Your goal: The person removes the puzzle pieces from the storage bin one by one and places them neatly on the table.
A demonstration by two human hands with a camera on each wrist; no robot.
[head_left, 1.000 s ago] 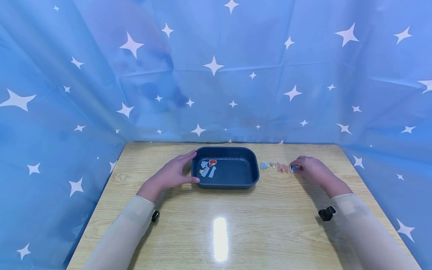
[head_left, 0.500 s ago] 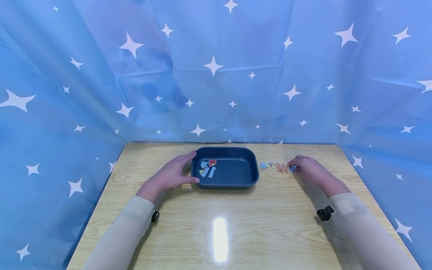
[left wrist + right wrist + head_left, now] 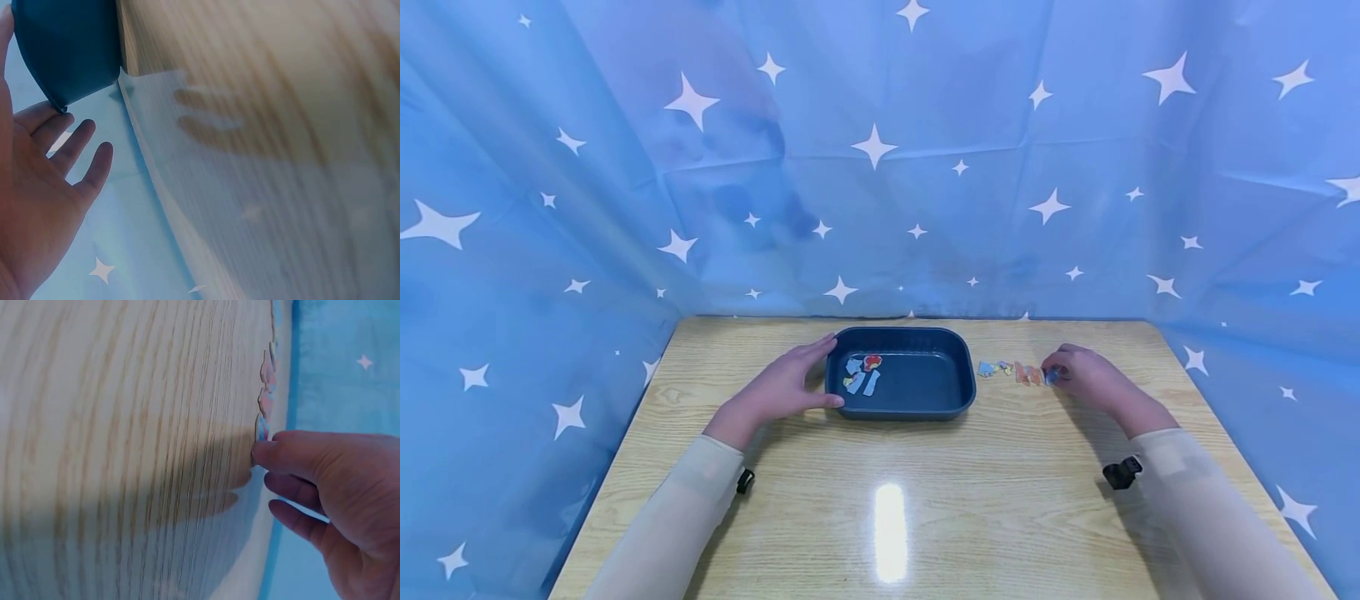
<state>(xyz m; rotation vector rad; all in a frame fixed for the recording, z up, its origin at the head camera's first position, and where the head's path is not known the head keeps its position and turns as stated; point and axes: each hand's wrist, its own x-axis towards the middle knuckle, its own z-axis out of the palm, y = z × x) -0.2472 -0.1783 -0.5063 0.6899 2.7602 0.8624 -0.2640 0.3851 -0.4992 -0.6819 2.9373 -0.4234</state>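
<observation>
My left hand (image 3: 778, 387) spans the left end of a dark blue tray (image 3: 917, 412). Its thumb touches the near corner and a finger the far one, with the other fingers spread fairly straight in the left wrist view. Several flat jigsaw pieces (image 3: 854, 382) lie in the tray's left part. On the table right of it, orange jigsaw pieces (image 3: 1027, 373) form part of a row. At that row's right end my right hand (image 3: 1093, 382) holds a blue jigsaw piece (image 3: 262, 426) by its edge between thumb and finger, partly hidden by them.
Blue and yellow jigsaw pieces (image 3: 995, 368) lie between the tray and the orange ones. Under everything is a wood-grain table (image 3: 985, 492). A blue star-patterned curtain (image 3: 880, 208) hangs along its far edge and the sides.
My right hand has slid slightly left with the blue jigsaw piece, bringing it up against the orange ones. My left hand and the tray stay in place.
</observation>
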